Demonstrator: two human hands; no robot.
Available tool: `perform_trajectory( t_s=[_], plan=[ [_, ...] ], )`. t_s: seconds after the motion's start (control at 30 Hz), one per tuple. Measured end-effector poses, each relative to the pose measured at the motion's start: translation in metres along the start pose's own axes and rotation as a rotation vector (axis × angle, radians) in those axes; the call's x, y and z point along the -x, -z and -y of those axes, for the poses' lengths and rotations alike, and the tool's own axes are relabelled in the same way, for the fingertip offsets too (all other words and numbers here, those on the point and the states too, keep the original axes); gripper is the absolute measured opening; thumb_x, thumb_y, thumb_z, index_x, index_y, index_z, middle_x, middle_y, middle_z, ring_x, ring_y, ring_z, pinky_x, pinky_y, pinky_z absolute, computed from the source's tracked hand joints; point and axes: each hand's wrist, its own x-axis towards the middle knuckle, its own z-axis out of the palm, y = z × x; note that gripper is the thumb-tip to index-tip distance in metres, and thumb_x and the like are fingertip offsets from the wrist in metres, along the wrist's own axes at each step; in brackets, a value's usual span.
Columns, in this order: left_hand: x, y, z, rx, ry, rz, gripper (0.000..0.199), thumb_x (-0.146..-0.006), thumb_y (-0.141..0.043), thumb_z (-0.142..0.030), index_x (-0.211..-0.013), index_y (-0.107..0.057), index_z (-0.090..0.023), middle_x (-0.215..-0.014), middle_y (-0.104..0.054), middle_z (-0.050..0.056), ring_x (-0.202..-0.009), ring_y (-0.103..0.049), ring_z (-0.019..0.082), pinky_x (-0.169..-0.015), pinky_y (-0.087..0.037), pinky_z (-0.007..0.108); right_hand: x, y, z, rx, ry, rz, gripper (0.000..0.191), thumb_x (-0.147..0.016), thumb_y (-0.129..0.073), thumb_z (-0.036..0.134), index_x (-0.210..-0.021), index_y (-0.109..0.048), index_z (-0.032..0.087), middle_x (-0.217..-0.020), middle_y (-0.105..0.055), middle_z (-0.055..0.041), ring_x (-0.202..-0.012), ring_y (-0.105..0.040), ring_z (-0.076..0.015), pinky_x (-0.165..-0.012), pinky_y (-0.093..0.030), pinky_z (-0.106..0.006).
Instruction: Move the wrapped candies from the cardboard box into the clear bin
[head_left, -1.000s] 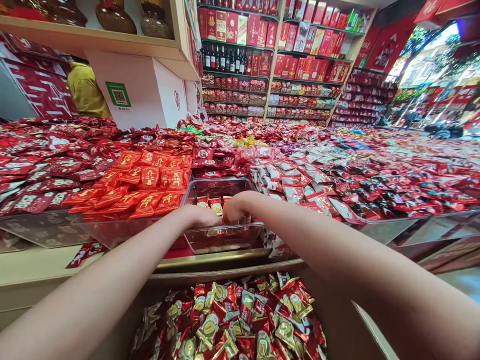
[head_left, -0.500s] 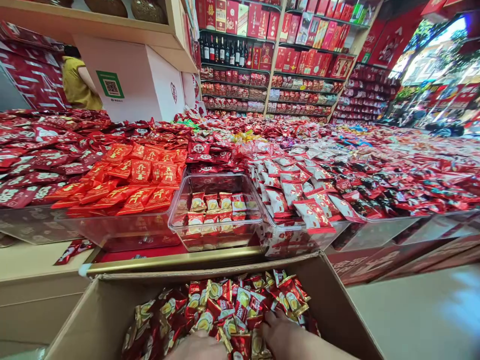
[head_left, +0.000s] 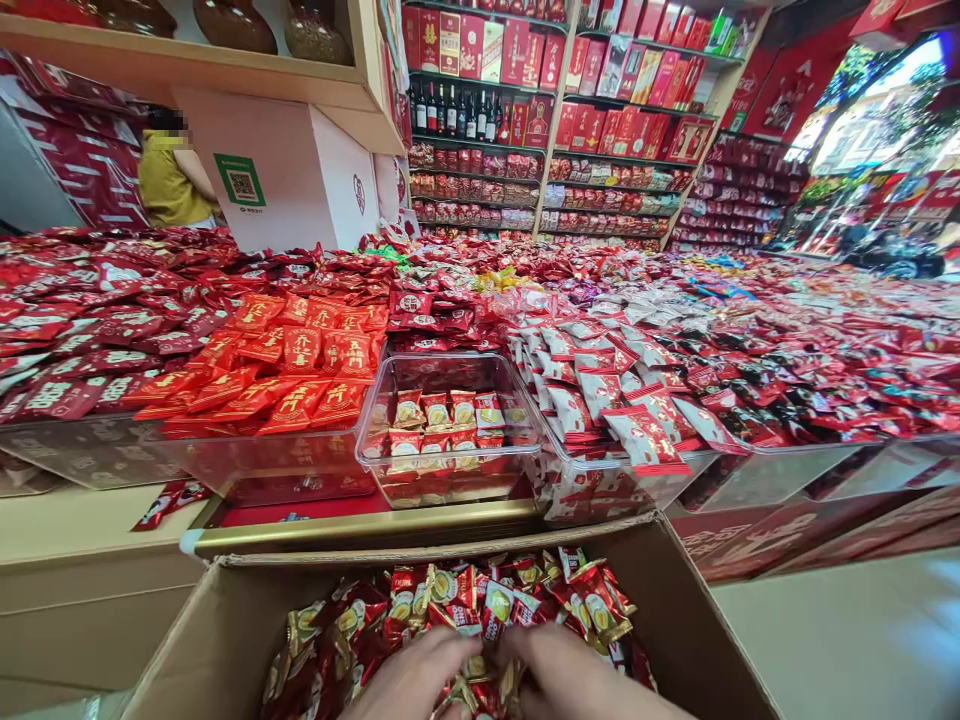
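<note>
Both hands are low inside an open cardboard box [head_left: 176,650], which holds a heap of wrapped candies [head_left: 600,600] in red and gold with a yellow fruit picture. My left hand [head_left: 420,675] has its fingers curled together over candies in the middle of the heap. Facing it, my right hand [head_left: 574,670] bends its fingers round candies from the other side, slightly blurred. A few wrappers show in the gap between them; the lower fingers are hidden. Beyond the box stands a clear plastic bin [head_left: 450,460] with the same kind of candy set in neat rows.
Left of the clear bin are orange-red packets [head_left: 300,370]; right of it lie white and red packets [head_left: 649,430]. A gold-edged ledge [head_left: 360,530] runs behind the box. Shelves [head_left: 555,120] with boxes and bottles rise at the back, and a person in yellow [head_left: 172,180] stands far left.
My hands have drawn closer together over the candies, with the left one farther forward and the fingers curling in. The whole view has shifted slightly, so everything sits a little farther right and lower.
</note>
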Motion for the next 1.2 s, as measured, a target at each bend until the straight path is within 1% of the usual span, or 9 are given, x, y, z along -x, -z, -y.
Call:
perform_trajectory(
  t_s=[0.1,0.17,0.33,0.53,0.7,0.9,0.97,1.07,1.2],
  plan=[
    [0.000,0.010,-0.018,0.270,0.083,-0.023,0.066,-0.066,-0.062,-0.026,-0.127,-0.037,-0.020,-0.130,-0.043,0.012,-0.117,-0.039,0.027,-0.098,-0.031,0.039,0.008,0.017,0.009,-0.348,0.153,-0.084,0.025,-0.068,-0.048,0.018,-0.090,-0.059,0.022,-0.076,-0.064,-0.0004,-0.068,-0.057,-0.0152,-0.059,-0.042,-0.022],
    [-0.002,0.015,-0.030,0.536,0.056,-0.055,0.056,-0.071,-0.061,-0.032,-0.124,-0.043,-0.024,-0.121,-0.053,0.008,-0.110,-0.046,0.025,-0.095,-0.034,0.038,0.011,0.022,0.018,-0.531,0.216,-0.077,0.016,-0.070,-0.052,0.024,-0.082,-0.060,0.018,-0.068,-0.060,0.0012,-0.062,-0.052,-0.0127,-0.055,-0.039,-0.020],
    [-0.009,0.026,-0.044,0.960,0.174,-0.156,0.027,-0.077,-0.057,-0.031,-0.101,-0.063,-0.022,-0.075,-0.067,0.000,-0.056,-0.055,0.011,-0.052,-0.047,0.021,0.015,0.024,0.030,-0.834,0.266,-0.153,0.029,-0.076,-0.050,0.042,-0.075,-0.055,0.014,-0.060,-0.049,0.0025,-0.054,-0.042,-0.0084,-0.050,-0.033,-0.020],
    [-0.007,0.029,-0.046,1.010,0.231,-0.259,0.023,-0.074,-0.061,-0.030,-0.093,-0.066,-0.018,-0.075,-0.067,0.001,-0.056,-0.053,0.010,-0.052,-0.048,0.021,0.016,0.025,0.029,-0.823,0.214,-0.150,0.042,-0.082,-0.037,0.050,-0.071,-0.055,0.013,-0.052,-0.047,0.0024,-0.048,-0.042,-0.0083,-0.047,-0.031,-0.021],
    [-0.007,0.026,-0.048,1.128,0.286,-0.137,0.056,-0.070,-0.065,-0.036,-0.117,-0.046,-0.013,-0.069,-0.067,0.004,-0.060,-0.062,0.016,-0.047,-0.045,0.021,0.017,0.025,0.028,-0.880,0.250,-0.209,0.040,-0.084,-0.036,0.046,-0.073,-0.057,0.014,-0.058,-0.049,0.0009,-0.050,-0.045,-0.0092,-0.049,-0.036,-0.022],
    [-0.005,0.032,-0.051,1.274,0.320,-0.180,0.038,-0.074,-0.059,-0.041,-0.102,-0.056,-0.015,-0.072,-0.064,0.001,-0.064,-0.061,0.013,-0.053,-0.043,0.020,0.023,0.029,0.025,-0.156,0.570,-0.564,0.027,-0.085,-0.039,0.024,-0.103,-0.057,0.016,-0.067,-0.052,-0.0040,-0.061,-0.046,-0.0132,-0.056,-0.038,-0.025],
    [-0.003,0.032,-0.052,1.324,0.350,-0.194,0.040,-0.072,-0.062,-0.038,-0.106,-0.052,-0.018,-0.073,-0.063,-0.001,-0.063,-0.059,0.011,-0.053,-0.043,0.020,0.026,0.032,0.027,-0.044,0.618,-0.482,0.033,-0.081,-0.046,0.024,-0.114,-0.051,0.019,-0.081,-0.054,-0.0067,-0.070,-0.048,-0.0149,-0.061,-0.041,-0.027],
    [0.001,0.032,-0.052,1.144,0.265,-0.277,0.037,-0.069,-0.067,-0.023,-0.102,-0.051,-0.019,-0.083,-0.064,-0.001,-0.080,-0.058,0.013,-0.069,-0.045,0.021,0.032,0.038,0.036,-0.272,0.545,-0.345,0.030,-0.075,-0.057,0.033,-0.102,-0.055,0.021,-0.095,-0.053,-0.0067,-0.085,-0.049,-0.0160,-0.075,-0.041,-0.028],
    [0.010,0.037,-0.058,1.034,0.120,-0.247,0.039,-0.077,-0.057,-0.018,-0.110,-0.038,-0.026,-0.099,-0.062,0.001,-0.090,-0.056,0.015,-0.082,-0.042,0.028,0.040,0.048,0.058,-0.553,0.334,-0.242,0.019,-0.078,-0.052,0.027,-0.095,-0.050,0.020,-0.075,-0.051,-0.0001,-0.063,-0.046,-0.0105,-0.058,-0.041,-0.023]
  ],
)
